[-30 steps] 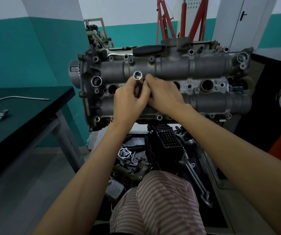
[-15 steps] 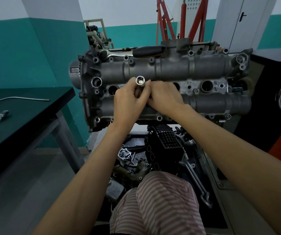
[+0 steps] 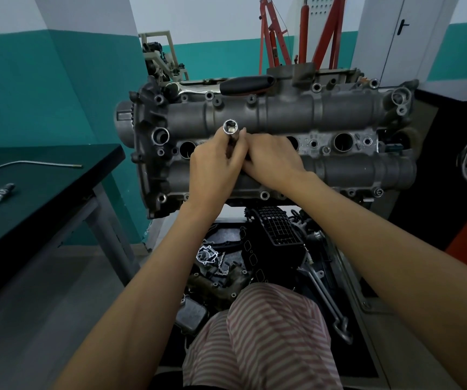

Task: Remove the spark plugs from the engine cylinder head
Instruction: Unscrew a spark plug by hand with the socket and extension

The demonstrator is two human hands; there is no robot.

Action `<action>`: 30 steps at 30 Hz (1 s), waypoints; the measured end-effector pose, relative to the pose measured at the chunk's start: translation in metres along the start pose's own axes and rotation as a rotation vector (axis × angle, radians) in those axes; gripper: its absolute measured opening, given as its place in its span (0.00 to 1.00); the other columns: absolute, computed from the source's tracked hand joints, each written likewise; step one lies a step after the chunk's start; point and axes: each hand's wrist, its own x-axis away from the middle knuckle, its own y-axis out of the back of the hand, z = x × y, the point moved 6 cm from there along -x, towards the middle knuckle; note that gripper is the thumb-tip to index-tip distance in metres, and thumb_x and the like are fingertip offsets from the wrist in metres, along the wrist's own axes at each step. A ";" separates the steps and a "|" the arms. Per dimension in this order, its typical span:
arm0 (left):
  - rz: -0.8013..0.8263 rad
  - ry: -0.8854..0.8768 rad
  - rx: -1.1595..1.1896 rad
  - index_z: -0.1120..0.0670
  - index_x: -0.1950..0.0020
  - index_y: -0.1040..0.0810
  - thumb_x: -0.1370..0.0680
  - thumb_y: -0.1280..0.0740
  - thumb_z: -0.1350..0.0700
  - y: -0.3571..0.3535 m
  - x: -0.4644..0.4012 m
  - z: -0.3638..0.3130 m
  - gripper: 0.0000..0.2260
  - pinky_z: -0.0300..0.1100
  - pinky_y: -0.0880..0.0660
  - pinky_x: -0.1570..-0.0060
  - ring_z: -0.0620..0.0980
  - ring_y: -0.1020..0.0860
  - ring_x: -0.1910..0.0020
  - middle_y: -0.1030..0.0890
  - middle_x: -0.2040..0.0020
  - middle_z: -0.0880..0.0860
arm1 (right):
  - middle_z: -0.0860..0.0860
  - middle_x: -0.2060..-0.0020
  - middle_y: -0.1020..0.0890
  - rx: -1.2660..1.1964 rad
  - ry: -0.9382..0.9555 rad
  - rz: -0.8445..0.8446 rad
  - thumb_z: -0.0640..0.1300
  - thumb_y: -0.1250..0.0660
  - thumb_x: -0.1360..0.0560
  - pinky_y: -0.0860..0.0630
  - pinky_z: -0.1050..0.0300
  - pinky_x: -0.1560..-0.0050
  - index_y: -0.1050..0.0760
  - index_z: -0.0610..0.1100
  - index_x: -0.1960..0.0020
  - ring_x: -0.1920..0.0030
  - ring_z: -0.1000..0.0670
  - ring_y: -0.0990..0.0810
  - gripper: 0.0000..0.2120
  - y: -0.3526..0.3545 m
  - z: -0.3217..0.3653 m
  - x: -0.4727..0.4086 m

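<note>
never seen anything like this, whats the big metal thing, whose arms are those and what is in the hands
One picture, from a camera worn on a person's head, looking down at their own arms. The grey block is an engine cylinder head with a row of round spark plug wells. The left hand grips a socket, a metal tube tool standing in one well; the right hand pinches it too. A ratchet lies on top of the head. On the dark table at left lie a spark plug and a thin bent rod.
</note>
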 end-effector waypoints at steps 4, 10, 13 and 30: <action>-0.008 0.002 -0.011 0.61 0.61 0.25 0.21 0.38 0.54 0.000 0.000 0.000 0.13 0.35 0.40 0.72 0.44 0.34 0.77 0.32 0.76 0.47 | 0.44 0.56 0.19 0.005 -0.005 -0.004 0.50 0.45 0.23 0.41 0.55 0.65 0.26 0.43 0.47 0.56 0.40 0.22 0.14 0.000 -0.001 0.000; -0.021 0.005 -0.017 0.60 0.63 0.26 0.21 0.37 0.54 0.000 0.000 -0.001 0.14 0.38 0.40 0.70 0.46 0.34 0.77 0.30 0.76 0.50 | 0.44 0.56 0.19 -0.004 -0.007 -0.009 0.50 0.45 0.23 0.41 0.55 0.65 0.27 0.43 0.47 0.56 0.40 0.22 0.13 0.000 -0.001 0.000; -0.043 0.006 -0.009 0.58 0.66 0.29 0.21 0.37 0.53 0.001 -0.001 -0.002 0.15 0.41 0.38 0.71 0.49 0.33 0.77 0.29 0.76 0.55 | 0.45 0.56 0.20 -0.005 0.008 -0.017 0.51 0.44 0.23 0.39 0.55 0.65 0.27 0.42 0.47 0.57 0.41 0.22 0.14 -0.001 0.000 0.000; -0.007 0.019 0.028 0.63 0.60 0.27 0.24 0.36 0.54 0.000 0.002 0.001 0.12 0.44 0.33 0.69 0.48 0.32 0.74 0.29 0.73 0.52 | 0.45 0.55 0.21 -0.062 -0.034 -0.023 0.51 0.42 0.25 0.39 0.55 0.64 0.30 0.41 0.51 0.56 0.42 0.23 0.12 0.001 -0.001 0.003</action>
